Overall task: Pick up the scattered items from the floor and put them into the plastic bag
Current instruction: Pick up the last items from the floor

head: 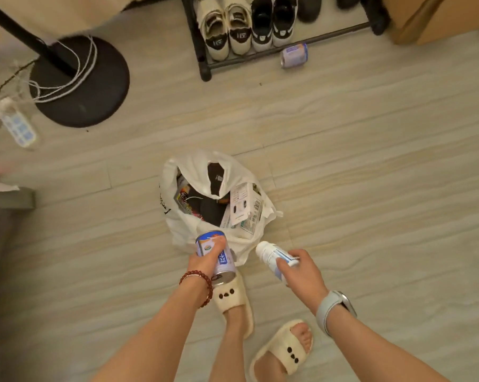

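Observation:
A white plastic bag [194,227] stands open on the floor, holding dark items and white cartons. My left hand [202,261] grips a blue and white can [222,257] just at the bag's near edge. My right hand [301,271] holds a white bottle [271,256] with blue print, tilted toward the bag from the right. Another can [294,55], pale purple, lies on its side on the floor by the shoe rack.
A black shoe rack [202,59] with several shoes stands at the top. A fan's round black base [95,86] and a power strip [15,122] with cords are at the left. A cardboard box [436,17] is top right. My slippered feet [233,301] stand below the bag.

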A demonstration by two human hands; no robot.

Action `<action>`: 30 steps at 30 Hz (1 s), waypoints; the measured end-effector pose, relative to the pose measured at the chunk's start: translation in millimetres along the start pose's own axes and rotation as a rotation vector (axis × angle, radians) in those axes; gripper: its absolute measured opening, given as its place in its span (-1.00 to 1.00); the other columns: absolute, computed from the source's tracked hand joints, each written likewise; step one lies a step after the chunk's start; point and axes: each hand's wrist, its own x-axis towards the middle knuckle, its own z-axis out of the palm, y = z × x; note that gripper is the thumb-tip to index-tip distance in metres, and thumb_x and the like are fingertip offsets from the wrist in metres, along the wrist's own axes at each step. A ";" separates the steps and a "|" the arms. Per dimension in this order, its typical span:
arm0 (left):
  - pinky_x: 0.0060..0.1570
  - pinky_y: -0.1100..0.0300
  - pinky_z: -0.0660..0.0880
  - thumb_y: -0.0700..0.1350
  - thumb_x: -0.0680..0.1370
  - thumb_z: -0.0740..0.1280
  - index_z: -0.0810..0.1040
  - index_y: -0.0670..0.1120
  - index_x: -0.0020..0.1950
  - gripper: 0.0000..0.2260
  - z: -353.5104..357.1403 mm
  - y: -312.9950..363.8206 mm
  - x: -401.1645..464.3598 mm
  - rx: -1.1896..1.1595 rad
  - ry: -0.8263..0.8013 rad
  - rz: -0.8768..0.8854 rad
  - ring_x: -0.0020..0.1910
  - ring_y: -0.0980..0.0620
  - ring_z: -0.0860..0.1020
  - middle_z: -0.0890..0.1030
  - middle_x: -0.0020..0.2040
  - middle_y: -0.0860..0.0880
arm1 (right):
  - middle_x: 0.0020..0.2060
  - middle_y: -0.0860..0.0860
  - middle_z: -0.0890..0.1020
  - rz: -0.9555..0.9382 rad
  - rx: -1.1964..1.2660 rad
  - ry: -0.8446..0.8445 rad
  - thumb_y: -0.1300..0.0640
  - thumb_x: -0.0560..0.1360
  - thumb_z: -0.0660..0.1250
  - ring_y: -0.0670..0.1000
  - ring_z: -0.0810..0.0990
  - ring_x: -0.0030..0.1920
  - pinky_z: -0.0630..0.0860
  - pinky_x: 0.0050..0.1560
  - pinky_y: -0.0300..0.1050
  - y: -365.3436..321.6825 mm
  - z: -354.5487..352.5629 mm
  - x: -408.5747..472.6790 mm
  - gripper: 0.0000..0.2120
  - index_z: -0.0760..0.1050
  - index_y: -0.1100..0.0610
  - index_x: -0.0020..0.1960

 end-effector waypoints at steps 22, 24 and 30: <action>-0.07 0.08 0.57 -0.23 0.48 0.34 0.28 -0.08 0.38 -0.50 10.9 68.9 155.6 -0.233 -0.033 0.133 0.19 -0.10 0.45 0.40 0.24 -0.13 | 0.30 0.05 0.40 -0.233 0.075 -0.045 0.29 0.52 0.17 0.04 0.40 0.29 0.38 0.31 -0.02 -90.5 125.2 132.1 -0.60 0.28 0.14 0.34; 0.13 0.03 0.47 -0.24 0.50 0.31 0.26 -0.12 0.40 -0.52 18.3 63.9 160.8 -0.121 0.021 0.164 0.21 -0.10 0.43 0.41 0.25 -0.13 | 0.33 0.09 0.34 -0.334 -0.043 0.045 0.29 0.50 0.19 0.07 0.40 0.29 0.40 0.30 0.04 -84.6 117.7 135.9 -0.55 0.24 0.16 0.36; 0.33 -0.01 0.25 -0.08 0.49 0.29 0.21 -0.12 0.42 -0.47 23.5 31.5 163.0 0.138 0.361 0.156 0.37 -0.20 0.28 0.25 0.41 -0.20 | 0.44 0.09 0.18 -0.701 -0.607 0.019 0.20 0.48 0.25 0.12 0.22 0.40 0.27 0.34 0.02 -106.0 86.6 156.6 -0.38 0.08 0.09 0.47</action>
